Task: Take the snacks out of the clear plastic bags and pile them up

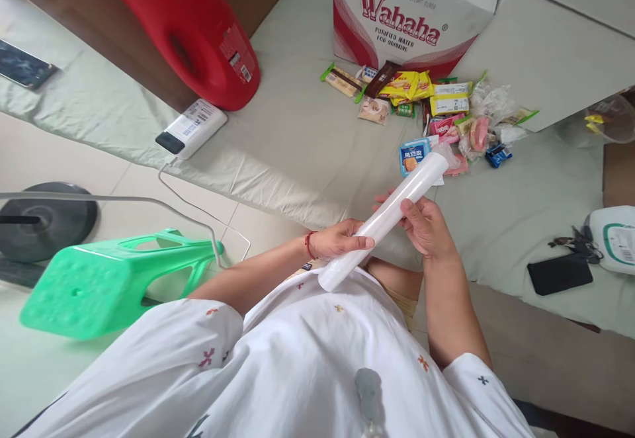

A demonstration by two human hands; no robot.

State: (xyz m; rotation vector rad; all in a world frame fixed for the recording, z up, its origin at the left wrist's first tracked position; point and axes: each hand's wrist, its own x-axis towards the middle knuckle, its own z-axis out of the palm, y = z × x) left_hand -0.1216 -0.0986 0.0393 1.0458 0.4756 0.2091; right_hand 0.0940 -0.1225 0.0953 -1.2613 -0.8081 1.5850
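Head view: green stool (74, 292) far left, then white power bank (196, 127) beside red jug (221, 34). Left hand (340, 238) fingers closed round lower half of white roll (384, 223), slanted over the lap; right hand (429, 226) fingers grip it higher. Snack packets (449, 104) beyond; flat black item (559, 274) far right.

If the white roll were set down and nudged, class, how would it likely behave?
The white roll would probably roll, being cylindrical. Its glossy surface might feel slippery. It seems fairly stiff, straight between the left hand and right hand.
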